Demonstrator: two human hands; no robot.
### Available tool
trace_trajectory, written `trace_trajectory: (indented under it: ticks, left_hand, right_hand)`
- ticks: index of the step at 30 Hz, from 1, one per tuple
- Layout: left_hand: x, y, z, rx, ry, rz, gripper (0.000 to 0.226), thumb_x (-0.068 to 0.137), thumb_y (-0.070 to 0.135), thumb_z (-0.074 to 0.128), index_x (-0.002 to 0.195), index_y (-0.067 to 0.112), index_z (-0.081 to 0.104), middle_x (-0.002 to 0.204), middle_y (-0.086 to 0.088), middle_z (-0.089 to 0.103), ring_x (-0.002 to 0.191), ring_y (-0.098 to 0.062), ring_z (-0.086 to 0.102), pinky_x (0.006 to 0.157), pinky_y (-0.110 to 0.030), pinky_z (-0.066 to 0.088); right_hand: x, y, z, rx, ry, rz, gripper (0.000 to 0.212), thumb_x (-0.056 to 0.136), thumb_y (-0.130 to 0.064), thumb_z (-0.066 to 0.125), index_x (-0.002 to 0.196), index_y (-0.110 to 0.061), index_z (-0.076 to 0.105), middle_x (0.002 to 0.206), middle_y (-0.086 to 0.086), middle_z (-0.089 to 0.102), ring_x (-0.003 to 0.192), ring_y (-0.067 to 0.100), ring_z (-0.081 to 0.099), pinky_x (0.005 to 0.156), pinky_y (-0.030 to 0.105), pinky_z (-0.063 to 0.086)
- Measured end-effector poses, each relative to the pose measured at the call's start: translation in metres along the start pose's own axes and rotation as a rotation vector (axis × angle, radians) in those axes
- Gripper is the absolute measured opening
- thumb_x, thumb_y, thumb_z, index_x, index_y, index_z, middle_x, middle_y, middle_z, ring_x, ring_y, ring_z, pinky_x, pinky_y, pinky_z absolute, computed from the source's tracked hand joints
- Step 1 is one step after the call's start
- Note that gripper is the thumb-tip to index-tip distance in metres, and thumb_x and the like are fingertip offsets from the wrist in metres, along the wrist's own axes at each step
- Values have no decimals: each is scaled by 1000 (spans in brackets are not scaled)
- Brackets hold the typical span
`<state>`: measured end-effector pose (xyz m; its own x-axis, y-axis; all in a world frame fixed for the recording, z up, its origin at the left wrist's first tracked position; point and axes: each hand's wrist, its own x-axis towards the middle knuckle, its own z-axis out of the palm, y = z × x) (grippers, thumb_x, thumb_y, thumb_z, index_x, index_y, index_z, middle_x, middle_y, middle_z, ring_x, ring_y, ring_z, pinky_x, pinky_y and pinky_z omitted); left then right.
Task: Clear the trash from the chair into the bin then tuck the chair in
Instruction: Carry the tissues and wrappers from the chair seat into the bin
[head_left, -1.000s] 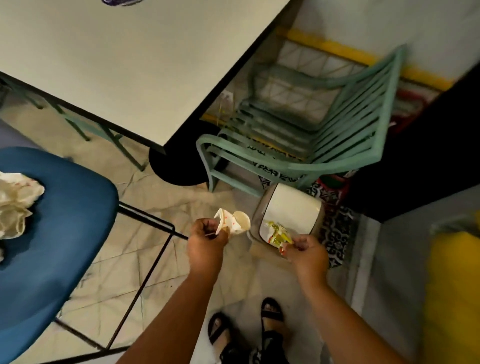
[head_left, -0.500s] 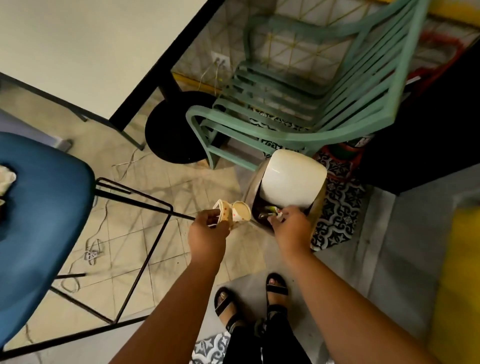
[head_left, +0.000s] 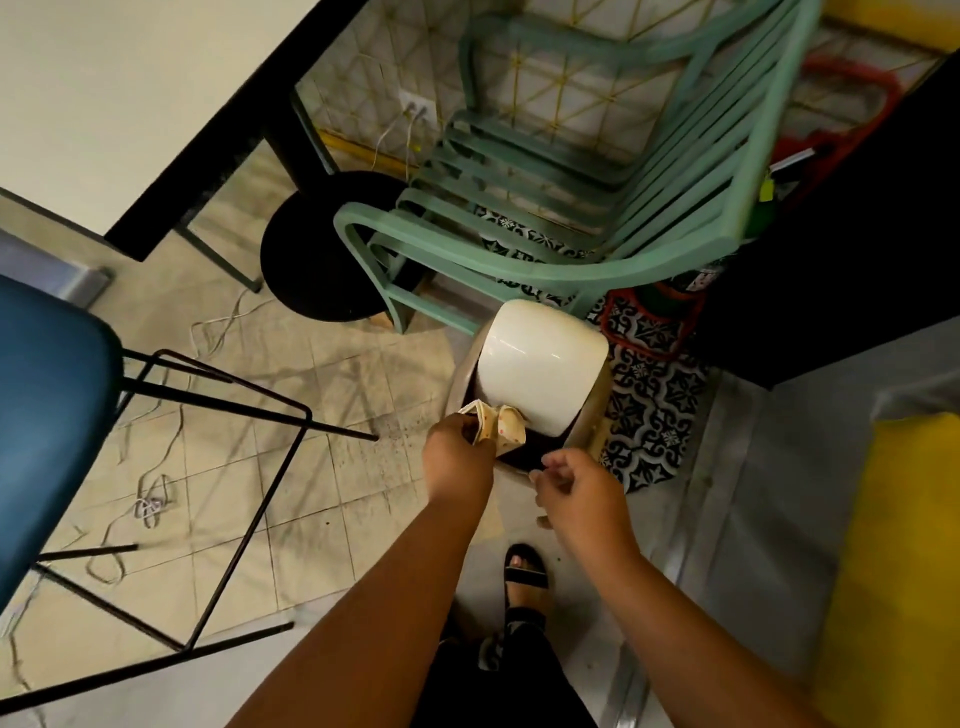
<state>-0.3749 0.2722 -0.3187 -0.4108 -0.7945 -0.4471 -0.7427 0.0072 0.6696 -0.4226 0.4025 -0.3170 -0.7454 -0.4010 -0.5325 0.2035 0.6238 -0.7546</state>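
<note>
A small bin (head_left: 597, 415) with a white raised lid (head_left: 540, 364) stands on the floor, its dark opening facing me. My left hand (head_left: 457, 457) grips a crumpled paper cup (head_left: 498, 423) right at the bin's opening. My right hand (head_left: 576, 488) hovers at the bin's near rim with loosely curled fingers and nothing visible in them. The blue chair (head_left: 47, 415) with thin black legs is at the far left; only part of its seat shows, and no trash on it is in view.
A white table (head_left: 119, 93) with a black edge and a round black base (head_left: 322, 249) is at the upper left. A green slatted chair (head_left: 571, 171) stands behind the bin. Cables lie on the tiled floor. A patterned mat and my sandalled foot (head_left: 524, 571) are near the bin.
The green-yellow wrapper has left my right hand, which has pulled back from the opening. My left hand has brought the paper cup to the bin's mouth. The view has shifted toward the bin.
</note>
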Motion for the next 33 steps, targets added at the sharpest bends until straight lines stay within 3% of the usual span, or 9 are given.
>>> trace_trajectory:
  ticks: [6, 9, 13, 18, 20, 24, 26, 30, 33]
  left_hand:
    - [7, 5, 28, 55, -57, -50, 20, 84, 15, 66, 103, 7, 64, 93, -3, 67, 86, -21, 64, 52, -19, 36]
    - [5, 6, 34, 78, -106, -28, 25, 81, 28, 72, 96, 11, 63, 90, -2, 67, 83, -18, 62, 61, -23, 40]
    - [0, 3, 25, 62, -121, -54, 35, 84, 27, 70, 113, 10, 61, 97, 1, 65, 83, -10, 54, 71, -23, 41]
    - [-1, 4, -13, 35, -63, -96, 44, 83, 34, 72, 118, 10, 60, 108, -2, 66, 85, -11, 55, 75, -23, 44]
    - [-1, 7, -33, 43, -48, -78, 40, 85, 35, 69, 116, 11, 61, 110, 0, 65, 86, -10, 54, 74, -22, 40]
    - [0, 8, -94, -60, 78, -81, 39, 88, 41, 63, 116, 15, 63, 110, 1, 67, 95, -17, 62, 77, -26, 47]
    - [0, 8, -128, -129, 163, -73, 33, 89, 41, 61, 111, 16, 63, 104, 2, 68, 87, -16, 64, 72, -26, 50]
    - [-6, 0, -214, -229, 370, -26, 20, 94, 32, 56, 99, 15, 63, 87, 3, 64, 72, -7, 58, 51, -8, 37]
    - [-9, -16, -287, -308, 538, -45, 17, 94, 32, 56, 96, 16, 63, 83, 4, 62, 74, -11, 58, 62, -19, 41]
  right_hand:
    - [-2, 2, -25, 110, -24, 21, 11, 89, -13, 64, 92, -23, 61, 92, -1, 64, 80, 16, 67, 56, 22, 57]
    - [1, -1, -28, 139, -16, 21, 9, 89, -12, 64, 94, -19, 63, 89, -2, 64, 80, 17, 68, 55, 22, 57]
    - [6, -13, -30, 110, -29, -16, 11, 88, -12, 64, 98, -17, 62, 93, 2, 65, 81, 18, 67, 58, 26, 59]
    - [12, -44, -18, -32, -50, -81, 13, 84, -23, 69, 92, -28, 61, 93, -6, 63, 85, 18, 66, 70, 42, 60]
    - [13, -64, -8, -86, -68, -127, 13, 85, -24, 69, 95, -24, 62, 93, -6, 63, 85, 17, 65, 75, 41, 59]
    - [2, -119, 28, -232, -166, -261, 19, 86, -26, 67, 103, -18, 63, 92, -6, 62, 85, 13, 61, 75, 23, 47]
    - [-7, -145, 51, -261, -234, -325, 22, 86, -27, 67, 105, -18, 63, 91, -7, 62, 84, 11, 60, 73, 19, 44]
    - [-31, -198, 108, -345, -361, -470, 26, 86, -26, 67, 110, -18, 62, 92, -8, 60, 81, 7, 56, 70, 16, 40]
    - [-54, -243, 159, -385, -432, -565, 27, 86, -26, 67, 110, -15, 62, 94, -5, 62, 80, 7, 56, 73, 18, 42]
